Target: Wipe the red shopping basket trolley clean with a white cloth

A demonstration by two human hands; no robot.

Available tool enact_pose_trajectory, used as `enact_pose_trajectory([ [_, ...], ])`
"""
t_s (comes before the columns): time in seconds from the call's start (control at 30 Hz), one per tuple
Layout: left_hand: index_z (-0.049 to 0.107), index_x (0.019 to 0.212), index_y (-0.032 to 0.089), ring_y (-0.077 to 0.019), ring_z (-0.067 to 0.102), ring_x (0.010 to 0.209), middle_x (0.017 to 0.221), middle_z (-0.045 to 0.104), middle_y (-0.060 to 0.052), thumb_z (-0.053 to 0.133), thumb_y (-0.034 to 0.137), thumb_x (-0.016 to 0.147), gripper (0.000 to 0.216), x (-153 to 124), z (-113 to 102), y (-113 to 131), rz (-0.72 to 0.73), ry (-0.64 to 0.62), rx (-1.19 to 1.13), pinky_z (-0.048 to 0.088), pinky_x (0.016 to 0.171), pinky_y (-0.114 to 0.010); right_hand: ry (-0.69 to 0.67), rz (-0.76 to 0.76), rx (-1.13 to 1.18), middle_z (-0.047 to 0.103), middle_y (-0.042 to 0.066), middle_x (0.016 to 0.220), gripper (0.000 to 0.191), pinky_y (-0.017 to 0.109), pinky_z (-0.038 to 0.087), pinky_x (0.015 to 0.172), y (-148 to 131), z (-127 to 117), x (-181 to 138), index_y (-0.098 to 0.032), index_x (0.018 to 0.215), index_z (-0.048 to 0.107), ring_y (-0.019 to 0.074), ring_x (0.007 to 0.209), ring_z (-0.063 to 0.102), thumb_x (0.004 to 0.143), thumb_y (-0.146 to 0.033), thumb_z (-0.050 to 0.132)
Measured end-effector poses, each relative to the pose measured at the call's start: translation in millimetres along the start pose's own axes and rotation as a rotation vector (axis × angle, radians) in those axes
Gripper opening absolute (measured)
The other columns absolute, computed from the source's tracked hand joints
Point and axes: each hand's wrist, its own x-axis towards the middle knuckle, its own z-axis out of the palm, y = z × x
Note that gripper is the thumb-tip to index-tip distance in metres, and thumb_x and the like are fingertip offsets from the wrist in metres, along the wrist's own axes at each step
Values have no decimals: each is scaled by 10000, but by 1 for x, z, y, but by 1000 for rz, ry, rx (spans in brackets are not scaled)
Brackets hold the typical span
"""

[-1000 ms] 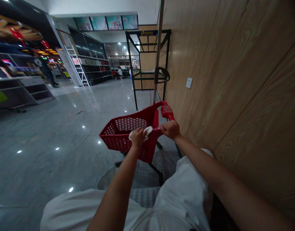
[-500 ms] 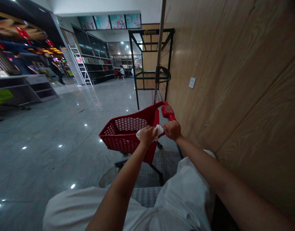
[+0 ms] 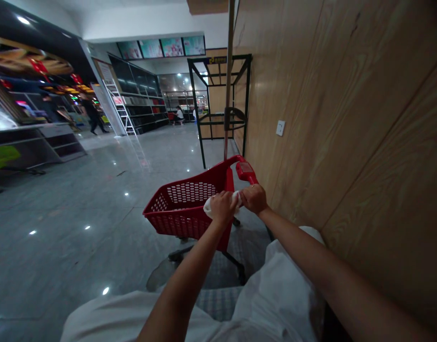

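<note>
A red shopping cart (image 3: 189, 223) with a perforated plastic basket stands in front of my knees, its handle side toward the wall. My right hand (image 3: 253, 198) is closed round the red cart handle (image 3: 247, 172), just below its rectangular panel. Close beside it, my left hand (image 3: 223, 206) is closed on a white cloth (image 3: 208, 207) at the basket's upper near corner, by the handle. Part of the cloth shows between the two hands. How far it wraps the handle is hidden by my fingers.
A wood-panelled wall (image 3: 332, 118) with a socket (image 3: 280, 128) runs close on my right. Beyond the cart are an upright pole (image 3: 228, 61) and a dark metal rack (image 3: 200, 121). A ladder (image 3: 123, 111), a counter (image 3: 43, 145) and walking people (image 3: 92, 114) are farther left.
My left hand has slid along toward my right hand with the cloth, covering more of it between them. The view has tilted up slightly, and a person at far left has walked right.
</note>
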Motion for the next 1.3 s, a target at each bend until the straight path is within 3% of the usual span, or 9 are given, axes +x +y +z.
enact_pose_trajectory([
  [0.1, 656, 772, 198, -164, 551, 733, 794, 635, -54, 377, 495, 908, 430, -3, 1, -7, -23, -27, 21, 298, 654, -287, -17, -33, 19, 576, 45, 570, 369, 328, 263, 675, 2, -3, 1, -174, 588, 586, 167, 585, 411, 899, -245, 399],
  [0.27, 638, 721, 184, -162, 553, 712, 787, 649, -59, 369, 391, 925, 396, -22, -9, -80, -138, -81, 157, 297, 638, -283, -57, -35, 83, 584, 41, 577, 349, 332, 254, 668, -1, -6, 2, -174, 609, 594, 162, 575, 403, 896, -223, 402],
  [0.37, 630, 702, 181, -172, 555, 701, 769, 653, -68, 390, 353, 914, 364, -25, -16, -97, -195, -93, 216, 294, 624, -285, -74, 27, 73, 598, 46, 588, 344, 339, 258, 671, -8, -4, 3, -175, 611, 594, 161, 570, 408, 891, -220, 401],
  [0.67, 631, 785, 194, -170, 548, 709, 796, 641, -59, 392, 417, 905, 348, 1, -7, 0, -21, -22, 64, 302, 634, -286, -86, 95, 75, 588, 43, 590, 361, 333, 248, 663, -13, -2, 6, -176, 604, 589, 160, 589, 429, 900, -253, 397],
  [0.77, 623, 729, 193, -159, 541, 680, 761, 637, -52, 372, 406, 914, 378, -2, -3, -10, -66, -29, 40, 299, 625, -285, -106, 90, 90, 585, 40, 592, 359, 327, 247, 661, -11, -2, 5, -178, 602, 592, 159, 591, 435, 896, -258, 402],
  [1.03, 639, 743, 180, -166, 560, 719, 799, 658, -63, 349, 314, 913, 361, -20, -4, -88, -191, -51, 125, 309, 644, -284, -65, 93, 84, 583, 29, 575, 362, 325, 257, 657, -15, 2, 6, -189, 566, 571, 155, 564, 424, 883, -262, 413],
  [1.1, 637, 753, 177, -169, 563, 725, 808, 654, -65, 358, 299, 910, 343, -19, -9, -83, -190, -62, 135, 321, 653, -286, -45, 111, 80, 578, 26, 565, 360, 324, 259, 652, -18, 4, 8, -190, 558, 571, 154, 560, 424, 878, -257, 421],
  [1.2, 636, 791, 189, -167, 566, 741, 842, 643, -60, 379, 313, 911, 310, -14, -14, -52, -117, -46, 90, 347, 683, -286, -39, 146, 80, 567, 27, 553, 357, 323, 263, 656, -24, 5, 9, -191, 547, 571, 155, 571, 434, 872, -247, 434],
  [1.3, 617, 1035, 217, -166, 579, 842, 1066, 620, -66, 418, 331, 907, 262, -5, -15, -17, -17, 28, -25, 372, 745, -283, -69, 157, 91, 567, 28, 565, 337, 322, 266, 666, -28, 4, 11, -191, 569, 586, 159, 597, 450, 870, -246, 444],
])
